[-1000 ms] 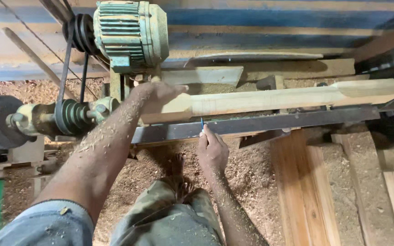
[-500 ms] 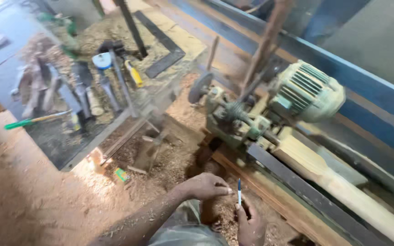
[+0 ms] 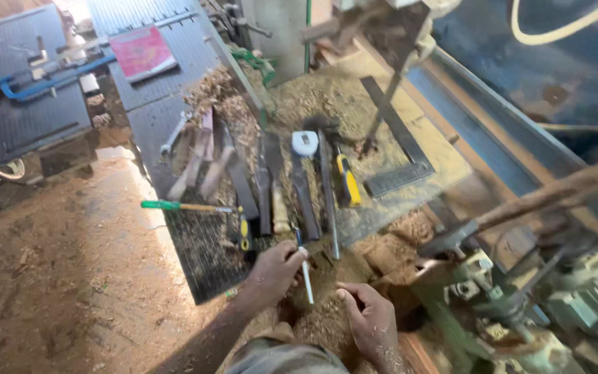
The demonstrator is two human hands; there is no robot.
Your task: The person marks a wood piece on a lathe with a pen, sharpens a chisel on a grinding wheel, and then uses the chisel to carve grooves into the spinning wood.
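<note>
White pen (image 3: 305,271) tip hidden behind left hand (image 3: 276,267), motion-blurred.

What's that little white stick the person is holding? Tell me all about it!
It's a thin white pen with a blue top end, probably plastic. The left hand pinches it near the top between its fingertips, so it hangs nearly upright, tip pointing down and slightly right. It sits above sawdust, just below the row of tools on the dark bench. The right hand is close but not touching.
</note>
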